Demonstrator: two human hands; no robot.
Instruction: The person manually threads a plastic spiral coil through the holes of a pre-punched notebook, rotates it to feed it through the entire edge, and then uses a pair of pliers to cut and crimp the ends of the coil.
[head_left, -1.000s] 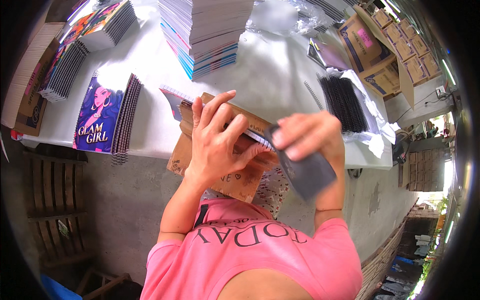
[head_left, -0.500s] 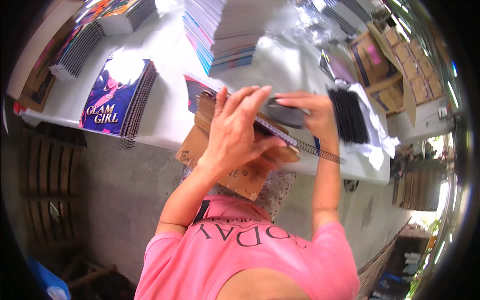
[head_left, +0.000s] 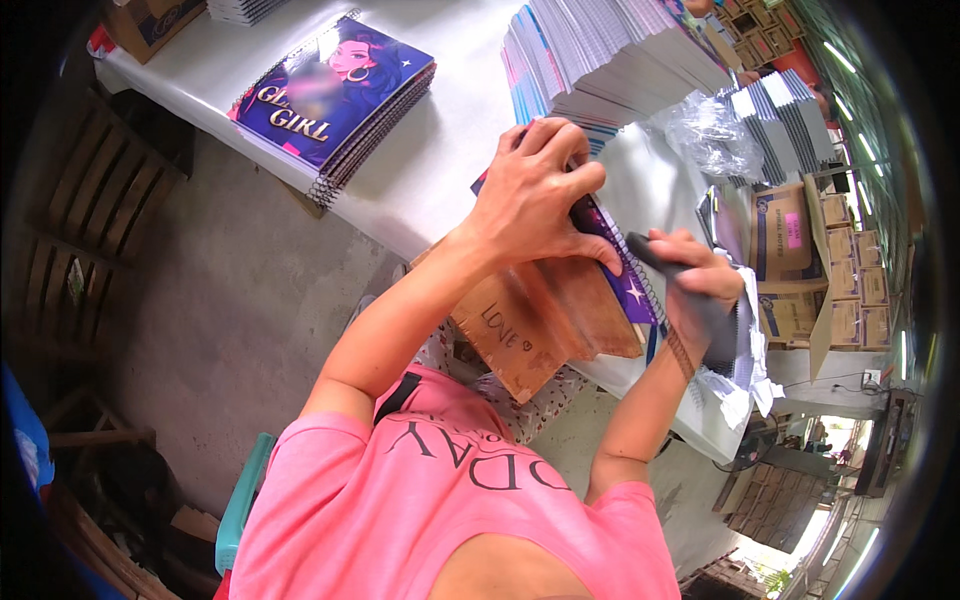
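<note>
Here, left grip point(head_left: 533, 200) arched over purple notebook point(head_left: 630, 288).

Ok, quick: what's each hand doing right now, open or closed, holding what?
Left hand: closed, grip on a purple notebook.
Right hand: closed around a dark, flat tool.

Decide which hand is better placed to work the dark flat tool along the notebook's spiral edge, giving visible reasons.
Right, most likely: the right hand holds the dark flat tool close beside the spiral edge, while the left hand is occupied holding the notebook.
</note>
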